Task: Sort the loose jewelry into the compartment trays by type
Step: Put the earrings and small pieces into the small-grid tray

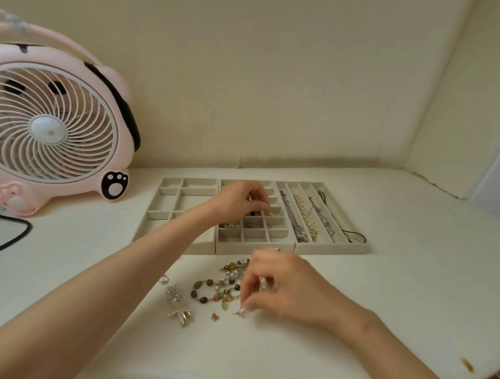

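Over the middle tray (253, 249), the left hand (240, 200) is extended with its fingers curled down toward the small square compartments; whether it pinches an item cannot be determined. Nearer the body, the right hand (280, 284) hovers at the loose jewelry (223, 289) on the counter (385, 274), fingers curled and thumb tip just beside a small piece (237, 313); a completed grip cannot be confirmed. The pile lies directly in front of the trays and includes a beaded bracelet (205, 290), a silver brooch (178, 305) and a gold butterfly charm (214, 317), with other pieces bunched together under the right hand. The left tray (179, 203), with larger compartments, lies partly under the left forearm. The right tray (331, 248) holds chains and a pearl strand (305, 217) in long slots. A pink fan (47, 131) stands at the far left. Hazards, as judged:

- Working both hands at once divides attention, so an item released over the grid may land in a neighbouring cell and mix types.
- The left forearm crosses low over the left tray and could shift it if lowered.
- A piece lifted from the pile may drag the bracelet or linked charms along.
- Small studs may roll toward the near counter edge.
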`<action>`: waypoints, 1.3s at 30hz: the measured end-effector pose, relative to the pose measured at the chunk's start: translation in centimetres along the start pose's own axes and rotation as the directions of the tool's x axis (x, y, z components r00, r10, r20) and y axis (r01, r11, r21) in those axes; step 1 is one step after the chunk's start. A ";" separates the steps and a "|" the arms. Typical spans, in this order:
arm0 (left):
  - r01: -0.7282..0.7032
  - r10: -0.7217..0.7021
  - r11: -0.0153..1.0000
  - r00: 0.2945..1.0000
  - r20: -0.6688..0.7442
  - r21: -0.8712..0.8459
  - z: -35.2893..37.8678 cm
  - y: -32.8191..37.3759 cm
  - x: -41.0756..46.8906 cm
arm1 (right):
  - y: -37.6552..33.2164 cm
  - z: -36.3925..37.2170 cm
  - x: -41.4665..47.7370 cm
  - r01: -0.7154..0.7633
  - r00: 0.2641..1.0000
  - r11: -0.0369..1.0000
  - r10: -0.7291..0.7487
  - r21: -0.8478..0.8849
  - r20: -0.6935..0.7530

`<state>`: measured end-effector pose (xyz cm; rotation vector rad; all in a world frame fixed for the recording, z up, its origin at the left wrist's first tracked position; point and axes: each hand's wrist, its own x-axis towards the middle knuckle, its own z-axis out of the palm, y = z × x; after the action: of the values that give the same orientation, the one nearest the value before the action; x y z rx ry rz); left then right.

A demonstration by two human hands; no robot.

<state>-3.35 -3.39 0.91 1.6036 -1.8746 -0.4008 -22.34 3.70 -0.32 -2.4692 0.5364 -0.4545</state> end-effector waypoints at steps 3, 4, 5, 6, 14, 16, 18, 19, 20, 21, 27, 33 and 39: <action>0.023 -0.029 0.998 0.995 -0.092 -0.066 -0.8 0.0 -1.3 | 0.7 -2.1 0.9 -0.136 0.969 0.981 0.161 0.140 -0.186; 0.037 -0.048 0.995 0.992 -0.118 -0.088 -1.0 0.0 -1.8 | 1.3 -2.7 1.5 -0.180 0.939 0.972 0.216 0.154 -0.266; 0.051 -0.067 0.992 0.988 -0.140 -0.113 -1.1 0.0 -2.3 | 2.1 -3.3 2.2 -0.222 0.899 0.963 0.263 0.156 -0.350; 0.061 -0.083 0.988 0.984 -0.159 -0.140 -1.3 0.1 -2.8 | 3.1 -3.9 3.0 -0.271 0.851 0.950 0.312 0.157 -0.423; 0.085 -0.139 0.970 0.963 -0.233 -0.229 -1.6 0.3 -4.7 | 7.2 -4.4 6.7 -0.541 0.715 0.837 0.510 0.084 -0.478; 0.085 -0.137 0.972 0.963 -0.232 -0.219 -1.5 0.3 -4.9 | 7.3 -4.3 6.7 -0.544 0.720 0.836 0.507 0.069 -0.474; 0.081 -0.130 0.975 0.964 -0.233 -0.208 -1.5 0.3 -5.2 | 7.3 -4.4 6.5 -0.526 0.716 0.846 0.493 0.082 -0.494; 0.078 -0.125 0.976 0.965 -0.232 -0.201 -1.5 0.4 -5.3 | 7.2 -4.5 6.4 -0.509 0.716 0.855 0.482 0.096 -0.505; 0.075 -0.119 0.979 0.967 -0.227 -0.190 -1.4 0.5 -5.4 | 7.0 -4.6 6.2 -0.488 0.720 0.866 0.470 0.110 -0.510; 0.071 -0.109 0.982 0.970 -0.219 -0.174 -1.5 0.6 -5.5 | 6.7 -4.6 5.9 -0.461 0.730 0.879 0.454 0.122 -0.511; 0.018 -0.021 0.999 0.997 -0.071 -0.042 -2.0 1.4 -6.3 | 4.1 -3.5 3.9 -0.296 0.886 0.952 0.303 0.077 -0.350; -0.080 0.054 0.959 0.993 0.104 0.271 -1.5 0.6 -8.3 | 2.6 -1.3 3.2 -0.247 0.960 0.950 0.212 -0.193 -0.182; -0.099 0.054 0.928 0.990 0.134 0.358 -1.2 0.7 -9.1 | 2.6 -0.5 3.0 -0.222 0.972 0.927 0.187 -0.302 -0.140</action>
<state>-2.59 5.66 -0.21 1.7661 -2.1973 -0.1201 -20.66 0.11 -0.82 -2.6598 0.9696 -0.4486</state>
